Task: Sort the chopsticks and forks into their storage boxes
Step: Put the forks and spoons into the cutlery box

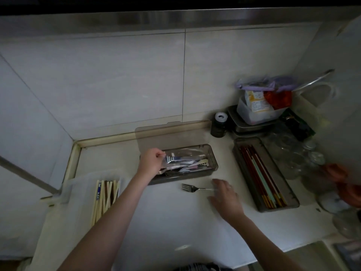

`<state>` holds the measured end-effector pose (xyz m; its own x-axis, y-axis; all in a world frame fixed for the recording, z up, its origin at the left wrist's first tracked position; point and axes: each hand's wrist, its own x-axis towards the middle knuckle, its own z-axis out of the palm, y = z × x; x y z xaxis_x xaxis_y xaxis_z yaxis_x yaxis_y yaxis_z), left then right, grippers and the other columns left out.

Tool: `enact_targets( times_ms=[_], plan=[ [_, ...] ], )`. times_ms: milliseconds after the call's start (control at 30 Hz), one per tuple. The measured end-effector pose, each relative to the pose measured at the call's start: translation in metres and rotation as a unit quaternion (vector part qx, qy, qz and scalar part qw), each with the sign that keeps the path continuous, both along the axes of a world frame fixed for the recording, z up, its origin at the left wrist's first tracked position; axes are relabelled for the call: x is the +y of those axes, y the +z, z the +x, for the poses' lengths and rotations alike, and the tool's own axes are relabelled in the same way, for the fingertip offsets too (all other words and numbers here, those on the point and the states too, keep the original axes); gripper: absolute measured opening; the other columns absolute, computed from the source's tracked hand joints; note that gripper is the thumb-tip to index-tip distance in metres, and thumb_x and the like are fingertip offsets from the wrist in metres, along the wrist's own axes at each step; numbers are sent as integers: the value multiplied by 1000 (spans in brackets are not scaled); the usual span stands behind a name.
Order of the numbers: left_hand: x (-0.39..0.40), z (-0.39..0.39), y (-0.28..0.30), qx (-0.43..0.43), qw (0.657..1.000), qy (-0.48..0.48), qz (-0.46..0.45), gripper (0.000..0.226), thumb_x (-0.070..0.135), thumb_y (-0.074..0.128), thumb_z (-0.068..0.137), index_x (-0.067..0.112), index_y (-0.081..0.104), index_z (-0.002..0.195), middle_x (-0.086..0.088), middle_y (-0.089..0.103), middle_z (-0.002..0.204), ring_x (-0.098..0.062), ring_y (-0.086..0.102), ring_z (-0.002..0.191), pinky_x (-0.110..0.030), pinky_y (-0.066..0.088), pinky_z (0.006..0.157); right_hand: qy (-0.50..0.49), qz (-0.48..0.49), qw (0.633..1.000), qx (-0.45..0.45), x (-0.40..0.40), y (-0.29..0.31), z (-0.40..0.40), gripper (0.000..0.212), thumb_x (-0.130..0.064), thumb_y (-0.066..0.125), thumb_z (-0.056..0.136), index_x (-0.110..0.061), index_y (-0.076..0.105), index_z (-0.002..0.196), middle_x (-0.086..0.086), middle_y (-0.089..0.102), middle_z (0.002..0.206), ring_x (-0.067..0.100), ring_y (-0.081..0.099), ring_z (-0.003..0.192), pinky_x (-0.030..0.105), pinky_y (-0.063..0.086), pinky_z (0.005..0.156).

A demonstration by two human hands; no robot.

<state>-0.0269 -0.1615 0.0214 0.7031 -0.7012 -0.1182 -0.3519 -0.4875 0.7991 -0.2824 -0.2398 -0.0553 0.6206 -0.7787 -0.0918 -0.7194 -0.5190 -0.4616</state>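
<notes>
A dark, see-through fork box (212, 153) lies across the middle of the counter, holding several forks and spoons. My left hand (151, 160) is over its left end, fingers pinched on a metal fork (176, 159) that rests in the box. A loose metal fork (192, 188) lies on the counter in front of the box; my right hand (224, 196) hovers at its handle end, fingers spread and blurred. To the right, a chopstick box (293, 200) holds red, brown and pale green chopsticks (261, 177). At the left, a clear box (78, 184) holds pale chopsticks (103, 198).
The fork box's lid (172, 131) leans against the tiled wall behind it. The back right corner is crowded: a dark jar (218, 124), stacked containers with bags (259, 106), glass jars (300, 157) and orange items (343, 182). White counter stretches in front of me.
</notes>
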Motion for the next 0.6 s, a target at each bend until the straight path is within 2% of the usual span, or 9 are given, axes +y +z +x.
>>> enact_targets(
  times_ms=[67,200,267,333,400,433,533,600],
  plan=[
    [-4,7,-7,9,1000,19,1,14,8,57,90,2,69,90,-16,69,90,-31,67,81,-45,55,79,27,-11,997,72,-1,-4,4,51,-36,60,87,-27,41,134,-4,43,135,18,38,126,36,34,100],
    [-5,13,-21,0,999,51,5,16,9,56,91,1,68,98,-17,69,98,-32,66,85,-42,54,84,35,-20,996,85,-3,-6,9,28,-36,56,90,-23,52,114,-1,49,120,20,41,114,35,35,90],
    [-1,12,-24,-12,998,69,6,19,11,57,90,1,65,104,-17,68,102,-32,66,87,-38,51,85,53,-59,991,109,-3,-10,8,23,-35,50,93,-19,54,109,1,51,114,23,45,107,36,37,86],
    [5,9,-26,-45,996,79,4,21,10,58,89,2,64,107,-15,67,105,-30,63,94,-33,47,87,80,-119,981,131,0,-13,7,18,-29,63,86,-16,58,98,3,57,99,24,53,90,36,44,74],
    [12,4,-24,-89,993,80,6,23,7,56,88,5,64,109,-13,64,108,-27,61,97,-30,45,85,115,-173,967,149,5,-16,7,27,-21,81,67,-16,61,84,3,60,81,22,56,71,33,46,59],
    [15,0,-22,-109,991,79,4,24,5,55,88,7,64,110,-11,63,109,-25,61,96,-30,46,82,123,-192,963,144,6,-17,7,30,-19,83,62,-15,61,82,3,60,78,22,56,67,32,46,56],
    [25,-20,-17,-167,984,55,-33,22,4,56,86,12,65,103,-6,62,103,-22,61,87,-30,48,71,136,-192,962,138,4,-17,5,28,-20,80,67,-16,60,87,3,61,80,21,55,69,31,46,59],
    [31,-40,-17,-209,976,12,-51,17,6,58,84,14,65,98,-1,62,97,-19,59,83,-31,49,65,144,-153,969,132,5,-11,1,16,-20,64,84,-16,57,98,4,62,92,22,55,81,33,45,71]
  ],
)
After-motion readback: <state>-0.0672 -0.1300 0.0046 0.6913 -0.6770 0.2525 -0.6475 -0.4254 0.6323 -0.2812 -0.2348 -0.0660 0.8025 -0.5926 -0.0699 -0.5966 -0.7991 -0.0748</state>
